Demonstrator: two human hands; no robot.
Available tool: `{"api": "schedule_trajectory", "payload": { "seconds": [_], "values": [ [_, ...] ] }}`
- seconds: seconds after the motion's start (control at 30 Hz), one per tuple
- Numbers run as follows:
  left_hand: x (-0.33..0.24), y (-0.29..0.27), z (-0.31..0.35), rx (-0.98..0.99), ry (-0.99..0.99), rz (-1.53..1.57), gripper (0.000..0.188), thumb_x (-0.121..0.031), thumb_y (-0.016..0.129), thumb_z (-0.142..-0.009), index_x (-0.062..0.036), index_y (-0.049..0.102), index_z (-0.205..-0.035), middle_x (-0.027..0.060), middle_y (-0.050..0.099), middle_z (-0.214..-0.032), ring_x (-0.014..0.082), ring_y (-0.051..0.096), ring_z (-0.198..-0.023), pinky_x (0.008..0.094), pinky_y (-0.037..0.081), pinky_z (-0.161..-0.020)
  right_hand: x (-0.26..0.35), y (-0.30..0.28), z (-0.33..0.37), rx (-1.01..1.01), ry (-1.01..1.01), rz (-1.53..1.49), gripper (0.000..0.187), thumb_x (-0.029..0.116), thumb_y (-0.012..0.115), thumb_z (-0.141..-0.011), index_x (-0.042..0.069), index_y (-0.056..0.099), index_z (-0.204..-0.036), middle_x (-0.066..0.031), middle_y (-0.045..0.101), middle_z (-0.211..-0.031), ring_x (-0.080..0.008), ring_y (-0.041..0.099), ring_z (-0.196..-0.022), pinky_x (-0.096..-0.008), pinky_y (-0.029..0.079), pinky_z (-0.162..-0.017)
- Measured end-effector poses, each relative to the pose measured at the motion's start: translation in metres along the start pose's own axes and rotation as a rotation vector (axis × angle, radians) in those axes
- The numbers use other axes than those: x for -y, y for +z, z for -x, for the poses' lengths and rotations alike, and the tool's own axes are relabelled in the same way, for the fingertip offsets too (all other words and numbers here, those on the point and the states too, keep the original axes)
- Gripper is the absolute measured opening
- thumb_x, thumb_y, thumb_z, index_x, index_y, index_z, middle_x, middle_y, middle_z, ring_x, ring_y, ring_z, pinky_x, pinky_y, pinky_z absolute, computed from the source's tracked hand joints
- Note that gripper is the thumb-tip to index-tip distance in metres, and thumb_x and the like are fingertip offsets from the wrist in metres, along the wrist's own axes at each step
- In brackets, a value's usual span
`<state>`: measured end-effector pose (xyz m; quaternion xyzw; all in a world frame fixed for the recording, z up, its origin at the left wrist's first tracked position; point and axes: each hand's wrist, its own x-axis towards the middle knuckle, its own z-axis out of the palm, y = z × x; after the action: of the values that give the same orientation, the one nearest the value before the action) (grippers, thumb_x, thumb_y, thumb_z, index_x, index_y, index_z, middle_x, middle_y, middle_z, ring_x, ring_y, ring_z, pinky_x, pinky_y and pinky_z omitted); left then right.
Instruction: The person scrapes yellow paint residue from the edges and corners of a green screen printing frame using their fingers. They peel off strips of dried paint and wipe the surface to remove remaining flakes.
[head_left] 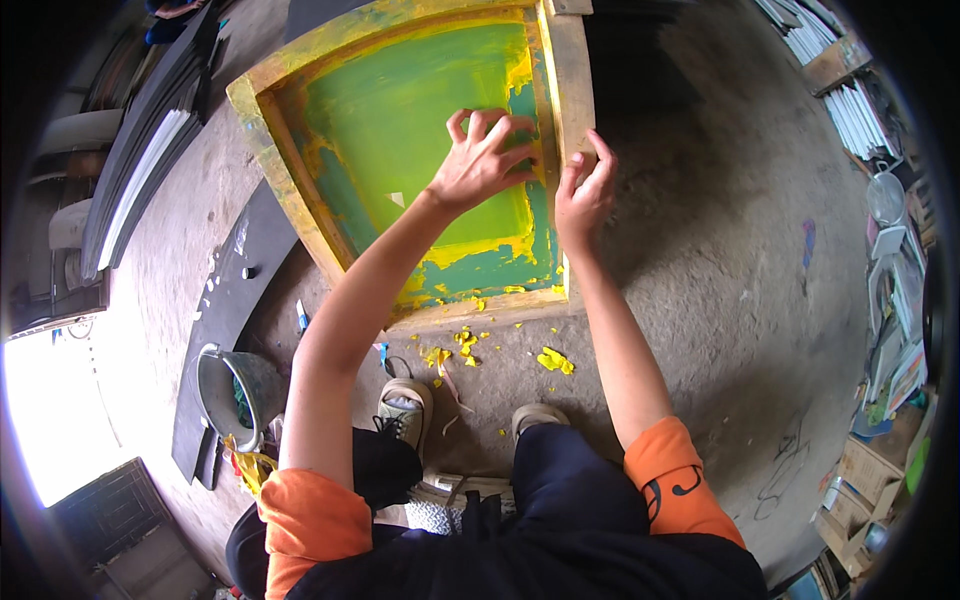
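Observation:
A wooden screen-printing frame (290,65) with green mesh (420,110) stands tilted in front of me. Yellow film (490,247), which looks like dried paint, clings in patches along the mesh edges. Over the mesh, close to the right inner edge, is my left hand (482,160). Its fingers are curled inward against the yellow patches, and what the tips hold, if anything, is hidden. My right hand (588,195) grips the frame's right bar, thumb on the near face and fingers at the outer side.
Peeled yellow scraps (555,361) are scattered on the concrete floor (740,300) before my shoes (404,408). A grey bucket (250,385) and a dark board (235,300) are at left, with a small cutter (302,315) nearby. Cardboard boxes (868,465) line the right side.

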<state>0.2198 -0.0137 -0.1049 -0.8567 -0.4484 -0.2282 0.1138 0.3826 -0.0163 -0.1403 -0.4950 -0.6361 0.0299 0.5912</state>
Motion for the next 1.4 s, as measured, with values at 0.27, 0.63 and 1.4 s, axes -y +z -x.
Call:
{"api": "schedule_trajectory", "payload": {
  "seconds": [0.27, 0.63, 1.4],
  "values": [
    [-0.024, 0.018, -0.001, -0.127, -0.323, -0.084, 0.052, -0.037, 0.068, -0.075, -0.0173, 0.052, -0.121, 0.0005, 0.042, -0.131, 0.0224, 0.036, -0.124, 0.0499, 0.02, -0.104, 0.004, -0.004, -0.002, 0.059, 0.015, 0.004, 0.03, 0.007, 0.049, -0.09, 0.003, 0.046, -0.119, -0.0174, 0.056, -0.104, -0.0333, 0.06, -0.093, -0.0399, 0.05, -0.074],
    [-0.076, 0.02, 0.055, 0.186, -0.34, -0.111, 0.078, -0.043, 0.062, -0.081, -0.0095, 0.029, -0.144, 0.0049, 0.019, -0.152, 0.0267, 0.016, -0.141, 0.0624, 0.007, -0.109, -0.001, -0.003, 0.001, 0.052, 0.044, -0.005, 0.03, 0.008, 0.05, -0.09, 0.004, 0.046, -0.119, -0.0168, 0.056, -0.103, -0.0332, 0.059, -0.092, -0.0398, 0.05, -0.074],
    [-0.116, 0.048, 0.024, -0.378, -0.883, 0.048, 0.033, -0.021, 0.069, -0.078, -0.0221, 0.064, -0.111, 0.0087, 0.039, -0.121, 0.0297, 0.028, -0.12, 0.0502, 0.017, -0.103, 0.004, -0.004, -0.002, 0.069, 0.024, -0.017, 0.03, 0.004, 0.049, -0.09, 0.003, 0.044, -0.119, -0.019, 0.055, -0.105, -0.0353, 0.058, -0.096, -0.0412, 0.05, -0.078]
  ]
}}
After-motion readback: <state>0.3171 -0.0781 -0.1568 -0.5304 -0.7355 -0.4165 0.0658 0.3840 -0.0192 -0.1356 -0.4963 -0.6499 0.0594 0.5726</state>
